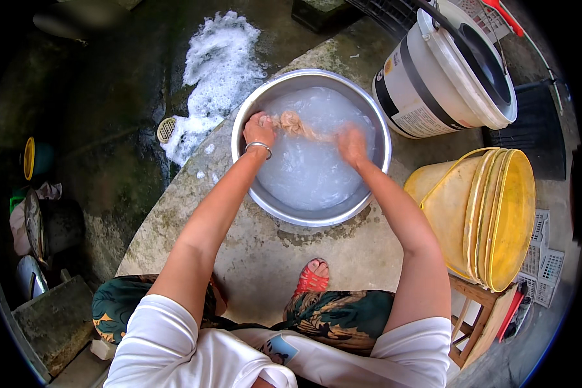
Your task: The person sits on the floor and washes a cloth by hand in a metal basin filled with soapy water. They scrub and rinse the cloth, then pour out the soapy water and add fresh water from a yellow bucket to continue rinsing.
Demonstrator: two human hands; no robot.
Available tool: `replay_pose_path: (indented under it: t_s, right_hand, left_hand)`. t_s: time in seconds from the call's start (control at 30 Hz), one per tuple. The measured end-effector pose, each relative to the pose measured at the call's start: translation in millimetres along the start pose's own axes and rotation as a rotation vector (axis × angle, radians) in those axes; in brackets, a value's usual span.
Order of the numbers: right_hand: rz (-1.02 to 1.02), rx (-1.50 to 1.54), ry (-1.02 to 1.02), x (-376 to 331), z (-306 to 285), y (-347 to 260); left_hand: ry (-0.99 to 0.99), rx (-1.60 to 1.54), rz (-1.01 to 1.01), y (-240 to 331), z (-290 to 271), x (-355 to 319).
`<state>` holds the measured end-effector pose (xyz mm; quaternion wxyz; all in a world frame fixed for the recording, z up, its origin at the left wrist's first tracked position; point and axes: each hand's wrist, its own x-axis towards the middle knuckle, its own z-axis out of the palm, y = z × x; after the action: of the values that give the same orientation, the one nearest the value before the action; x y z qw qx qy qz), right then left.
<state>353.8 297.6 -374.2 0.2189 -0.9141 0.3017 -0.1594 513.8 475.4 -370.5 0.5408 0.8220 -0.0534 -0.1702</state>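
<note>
A twisted tan cloth (297, 126) stretches left to right across the upper part of a steel basin (375, 174) of soapy water, at centre frame. The basin sits on a rounded concrete slab (252, 258); wet ground with foam (216, 58) lies upper left. The left hand (258, 129) clenches one end; the blurred right hand (352, 143) grips the other, both arms reaching forward.

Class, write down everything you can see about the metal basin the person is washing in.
The metal basin is round, wide and shallow, of dull silvery steel with a rolled rim. It stands upright on the rough concrete slab, filled with soapy, cloudy water. The left hand and the right hand reach in over its far side, gripping a twisted pale orange cloth between them. A white bucket lies tipped just beside it.
</note>
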Motion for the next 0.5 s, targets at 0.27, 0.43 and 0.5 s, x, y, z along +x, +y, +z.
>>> replay_pose_path:
  t_s: [0.27,0.43,0.5]
  right_hand:
    - [0.327,0.862,-0.33,-17.5,-19.1,-90.1]
    - [0.207,0.372,-0.282,-23.5,-19.5,-55.9]
    - [0.097,-0.09,-0.106,-26.9,-8.9,-31.4]
  left_hand:
    - [-0.372,-0.58,-0.46,25.6,13.4,-45.0]
    - [-0.49,-0.334,-0.508,36.3,-2.0,-50.8]
    - [-0.451,-0.357,-0.536,21.7,-2.6,-51.9]
